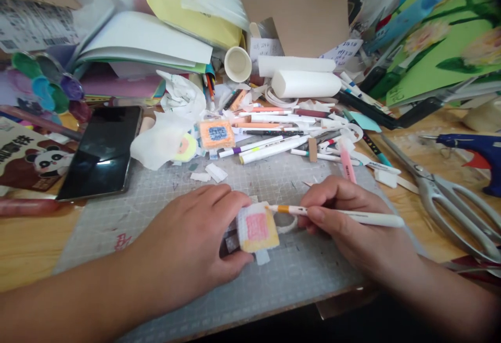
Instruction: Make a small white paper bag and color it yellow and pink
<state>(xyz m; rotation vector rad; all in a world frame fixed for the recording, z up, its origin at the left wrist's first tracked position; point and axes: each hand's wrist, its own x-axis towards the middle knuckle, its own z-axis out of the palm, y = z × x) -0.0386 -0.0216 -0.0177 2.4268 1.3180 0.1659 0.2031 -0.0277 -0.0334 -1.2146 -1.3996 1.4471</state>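
My left hand [195,228] grips a small white square block [252,212] between thumb and fingers, just above the cutting mat [156,285]. A pink square fills the middle of its face, and yellow-orange colour runs along its lower and right edges. In my right hand [348,217] is a white marker [364,219] with an orange band, held like a pen. Its tip touches the block's upper right corner. Beneath and beside the block lie small pale scraps [262,257]. A similar orange block [216,134] with a dark blue centre rests farther back.
Several markers [274,147] are heaped behind my hands. A phone [102,150] and crumpled white paper [156,142] lie left. Large scissors [450,197] and a blue glue gun [469,147] are at right. A paper cup [238,64] lies tipped at the back.
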